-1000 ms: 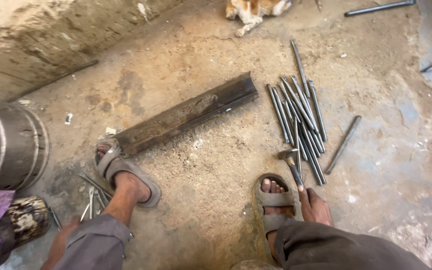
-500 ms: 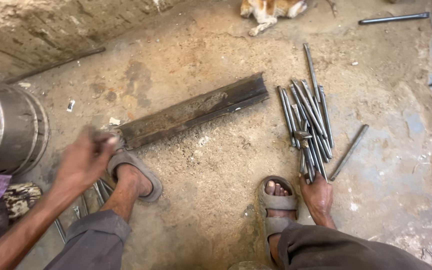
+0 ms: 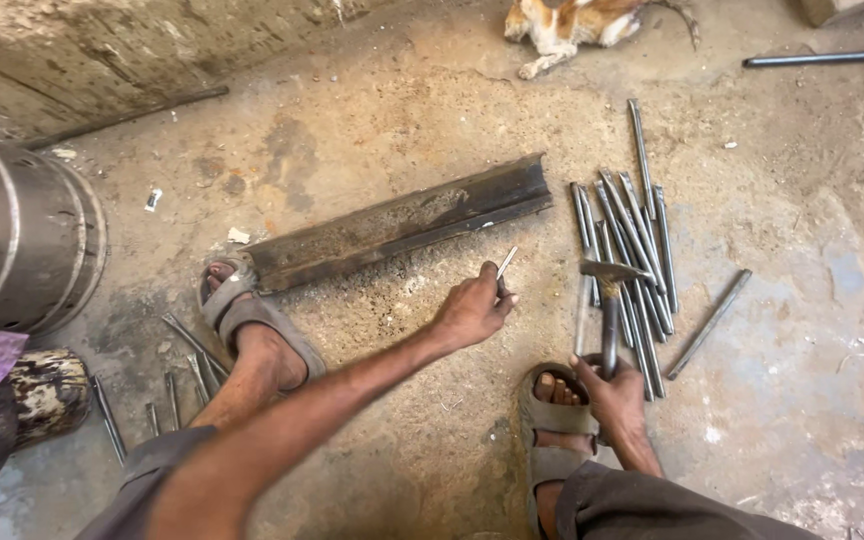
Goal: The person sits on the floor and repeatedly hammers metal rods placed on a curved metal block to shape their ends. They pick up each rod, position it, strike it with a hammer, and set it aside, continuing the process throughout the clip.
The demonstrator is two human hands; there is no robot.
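steel rod (image 3: 505, 263), short and thin, is pinched in the left hand (image 3: 472, 312) above the dirt floor (image 3: 392, 130), just below the rusty channel bar (image 3: 402, 222). the right hand (image 3: 612, 392) grips a hammer (image 3: 609, 300) over the pile of rods (image 3: 627, 250), beside the sandalled foot (image 3: 552, 420).

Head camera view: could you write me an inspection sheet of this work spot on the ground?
Surface: bare dusty concrete floor, stained.
Job's things: left hand pinches a short metal pin; right hand grips a hammer by its handle, head over the pile of steel rods; rusty channel bar lies ahead.
Clutter: loose rods near the left sandalled foot; stray rod.
Hands: both closed on their tools.
Cables: nothing seen.
Surroundings: ribbed metal drum, log stump, resting animal.
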